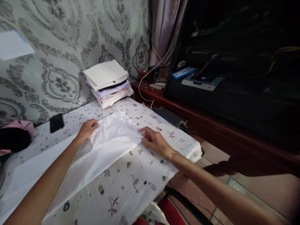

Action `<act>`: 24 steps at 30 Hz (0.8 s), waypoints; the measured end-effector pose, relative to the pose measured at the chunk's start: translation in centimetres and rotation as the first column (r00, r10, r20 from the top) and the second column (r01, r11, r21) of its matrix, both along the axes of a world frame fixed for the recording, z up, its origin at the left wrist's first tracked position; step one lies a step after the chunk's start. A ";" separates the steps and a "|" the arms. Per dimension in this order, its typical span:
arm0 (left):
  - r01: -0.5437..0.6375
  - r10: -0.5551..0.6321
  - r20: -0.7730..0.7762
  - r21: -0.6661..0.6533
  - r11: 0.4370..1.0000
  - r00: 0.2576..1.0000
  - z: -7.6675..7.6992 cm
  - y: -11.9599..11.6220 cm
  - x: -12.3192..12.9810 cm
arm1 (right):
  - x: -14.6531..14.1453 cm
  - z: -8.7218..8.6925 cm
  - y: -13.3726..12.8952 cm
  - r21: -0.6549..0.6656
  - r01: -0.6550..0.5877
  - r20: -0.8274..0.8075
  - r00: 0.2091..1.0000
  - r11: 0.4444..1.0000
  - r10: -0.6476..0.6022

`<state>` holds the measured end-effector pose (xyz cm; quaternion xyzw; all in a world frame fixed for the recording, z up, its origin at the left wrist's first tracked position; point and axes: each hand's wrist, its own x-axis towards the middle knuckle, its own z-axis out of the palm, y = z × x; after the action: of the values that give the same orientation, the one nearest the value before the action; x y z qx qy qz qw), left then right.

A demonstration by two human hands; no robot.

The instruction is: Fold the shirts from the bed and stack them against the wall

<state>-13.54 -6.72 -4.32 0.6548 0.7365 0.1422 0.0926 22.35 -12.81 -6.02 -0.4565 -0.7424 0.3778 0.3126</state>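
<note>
A long piece of white fabric (112, 134) lies across a table covered with a printed cloth (128, 175). My left hand (88, 128) is closed on the fabric's far edge, fingers pinched together. At the fabric's right end, my right hand (153, 140) grips the near corner between thumb and fingers. Wrinkles run through the fabric between my two hands, and its far right end looks ruffled. Behind it, near the wall, stands a stack of folded cloths (107, 82), with a white one on top.
A black phone (56, 122) lies by the wall at the left. Pink and black fabric (17, 137) is bunched at the left edge. A dark red cabinet (199, 117) with a large black screen borders the right side, and a white cable (140, 89) hangs near it.
</note>
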 end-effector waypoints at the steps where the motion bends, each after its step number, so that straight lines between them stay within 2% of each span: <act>1: 0.002 -0.002 0.024 -0.002 1.000 1.000 0.0 -0.1 -0.2 | 0.0 0.0 0.1 -0.008 0.002 -0.004 1.000 1.000 -0.002; 7: -0.010 0.011 0.012 -0.078 0.997 1.000 0.9 -0.3 0.7 | -0.3 0.0 0.6 -0.025 -0.003 -0.031 1.000 1.000 0.002; 10: 0.027 -0.026 0.014 -0.098 0.995 1.000 0.8 0.2 1.6 | -0.6 0.2 1.0 0.001 -0.076 0.010 0.997 0.997 0.076; 12: 0.068 -0.065 0.042 -0.067 0.995 0.997 0.6 0.4 1.9 | -0.9 0.3 1.4 -0.004 -0.098 0.044 0.994 0.995 0.098; 17: 0.111 -0.121 0.104 0.099 0.989 0.987 0.4 0.7 1.7 | -0.9 0.2 2.1 -0.001 0.094 0.023 0.995 0.996 -0.094; 21: 0.125 -0.127 0.087 0.037 0.992 0.988 0.2 1.0 1.2 | -0.7 0.0 2.0 -0.014 0.117 -0.035 0.993 0.993 -0.117; 24: 0.123 -0.124 0.033 0.017 0.992 0.992 -0.1 1.2 1.1 | -0.5 -0.1 1.9 -0.080 0.114 -0.135 0.983 0.990 -0.124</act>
<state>-12.43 -5.55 -4.43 0.6972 0.6919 0.1529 0.1090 21.88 -10.92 -6.12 -0.4833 -0.6761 0.4159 0.3692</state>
